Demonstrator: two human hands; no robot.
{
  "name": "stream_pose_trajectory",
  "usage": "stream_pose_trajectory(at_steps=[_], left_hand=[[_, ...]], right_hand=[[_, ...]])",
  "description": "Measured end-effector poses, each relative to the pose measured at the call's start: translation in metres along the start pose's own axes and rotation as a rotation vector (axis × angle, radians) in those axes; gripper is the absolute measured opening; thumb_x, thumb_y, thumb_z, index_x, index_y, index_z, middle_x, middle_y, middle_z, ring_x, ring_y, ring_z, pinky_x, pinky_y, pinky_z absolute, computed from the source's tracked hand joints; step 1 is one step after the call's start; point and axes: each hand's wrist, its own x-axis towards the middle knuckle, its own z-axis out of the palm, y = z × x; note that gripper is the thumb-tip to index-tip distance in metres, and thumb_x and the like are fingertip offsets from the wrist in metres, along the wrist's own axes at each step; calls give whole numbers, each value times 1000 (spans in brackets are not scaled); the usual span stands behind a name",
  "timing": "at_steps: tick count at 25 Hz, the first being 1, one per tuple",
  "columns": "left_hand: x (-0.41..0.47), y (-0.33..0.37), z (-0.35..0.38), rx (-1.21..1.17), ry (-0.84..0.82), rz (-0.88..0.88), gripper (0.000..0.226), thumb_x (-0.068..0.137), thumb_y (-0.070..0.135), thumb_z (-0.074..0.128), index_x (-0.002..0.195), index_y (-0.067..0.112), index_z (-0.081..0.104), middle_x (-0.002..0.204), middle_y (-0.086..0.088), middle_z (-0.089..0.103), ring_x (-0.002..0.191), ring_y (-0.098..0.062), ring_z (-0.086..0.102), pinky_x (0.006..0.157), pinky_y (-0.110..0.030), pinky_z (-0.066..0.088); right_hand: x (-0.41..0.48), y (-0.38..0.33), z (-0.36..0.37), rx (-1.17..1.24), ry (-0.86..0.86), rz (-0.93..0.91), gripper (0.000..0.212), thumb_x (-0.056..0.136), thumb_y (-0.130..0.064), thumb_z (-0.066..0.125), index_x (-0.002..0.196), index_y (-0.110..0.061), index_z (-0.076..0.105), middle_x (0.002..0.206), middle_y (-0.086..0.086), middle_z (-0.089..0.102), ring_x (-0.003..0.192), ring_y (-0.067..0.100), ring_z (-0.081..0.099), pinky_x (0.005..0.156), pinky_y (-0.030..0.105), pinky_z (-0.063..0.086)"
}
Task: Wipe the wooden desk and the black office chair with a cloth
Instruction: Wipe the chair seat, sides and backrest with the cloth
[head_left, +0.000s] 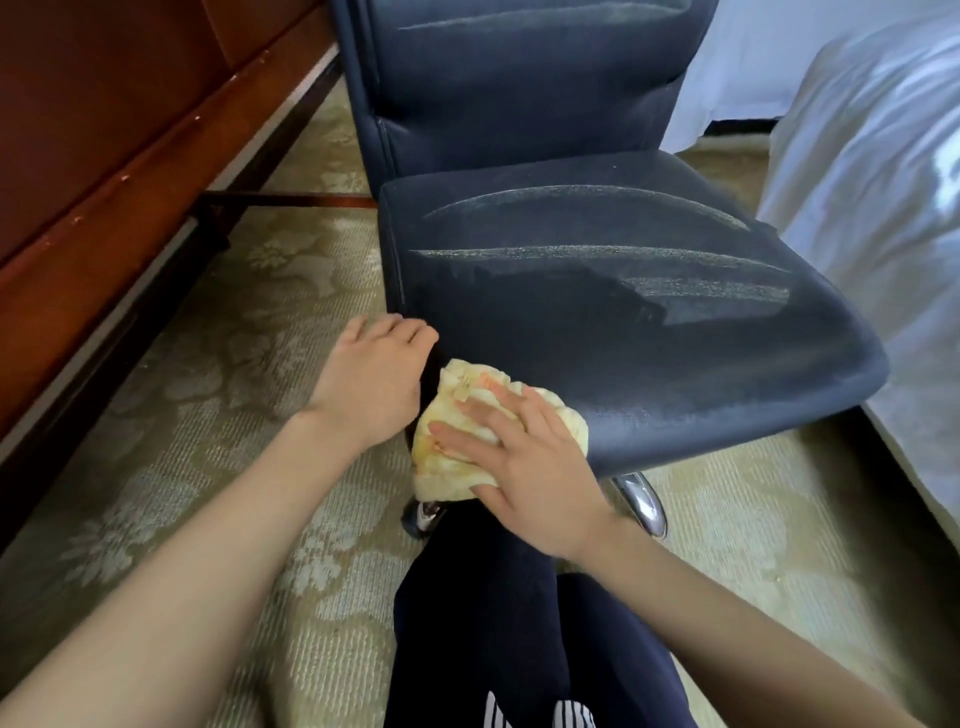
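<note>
The right grip (524, 457), fingers flat, presses the yellow cloth (449, 473) beneath it onto the front corner of the black chair (623, 312), while just beside it the left grip (369, 384) curls round the seat edge.

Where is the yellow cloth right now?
In the head view, just below centre, the cloth is pressed under the right hand against the near left corner of the chair seat, beside the left hand gripping that corner.

One dark fabric office chair (597, 291), one crumpled yellow cloth (447, 478) (seat's seven o'clock), one reddish wooden desk (104, 130), two bare hands: left hand (374, 384), right hand (524, 457).
</note>
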Motion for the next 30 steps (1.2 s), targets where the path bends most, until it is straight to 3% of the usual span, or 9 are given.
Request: stream_pose_trajectory(at_steps=[3, 8, 12, 18, 23, 25, 30], left_hand=[[22, 31, -1, -46, 91, 70, 51, 98, 33, 37, 146, 18, 29, 156, -2, 22, 146, -22, 12, 117, -41, 8], [54, 78, 19, -39, 39, 207, 62, 97, 50, 21, 151, 22, 13, 160, 1, 7, 147, -19, -1, 117, -42, -1], [68, 102, 33, -63, 11, 157, 70, 90, 59, 10, 152, 24, 11, 160, 0, 6, 147, -21, 0, 115, -48, -2], [66, 103, 38, -119, 66, 158, 68, 93, 61, 15, 150, 25, 22, 159, 0, 17, 146, -21, 12, 116, -48, 6], [67, 97, 41, -102, 82, 162, 71, 89, 62, 8, 150, 28, 19, 159, 2, 17, 146, -19, 11, 116, -48, 8], [67, 92, 41, -113, 88, 164, 71, 88, 62, 8, 150, 29, 22, 158, 3, 19, 146, -18, 13, 117, -46, 9], [69, 69, 42, -165, 111, 221, 68, 89, 54, 1, 149, 32, 23, 157, 8, 20, 146, -13, 13, 118, -42, 9]], right_hand=[[-31, 19, -2, -28, 33, 73, 57, 81, -35, 54, 137, -35, 45, 137, 0, 51, 130, 32, 43, 112, 48, 26], [-65, 84, -26, -76, 50, 383, 54, 85, -42, 39, 138, -33, 44, 138, 4, 51, 127, 34, 45, 109, 47, 32], [-67, 144, -42, -60, 55, 609, 51, 91, -50, 35, 141, -39, 36, 147, 1, 39, 132, 30, 34, 112, 41, 26], [-38, 225, -56, 6, 102, 845, 45, 96, -38, 47, 140, -31, 42, 152, 6, 32, 140, 27, 24, 116, 39, 16], [-3, 235, -65, -19, 102, 1051, 45, 96, -43, 38, 136, -26, 49, 151, 1, 34, 138, 31, 26, 114, 42, 18], [12, 210, -56, -67, 80, 1009, 44, 96, -43, 38, 133, -24, 53, 149, -1, 37, 132, 34, 30, 110, 42, 21], [29, 140, -35, -141, 56, 760, 39, 95, -43, 40, 134, -42, 46, 145, -3, 40, 125, 31, 33, 104, 41, 23]])
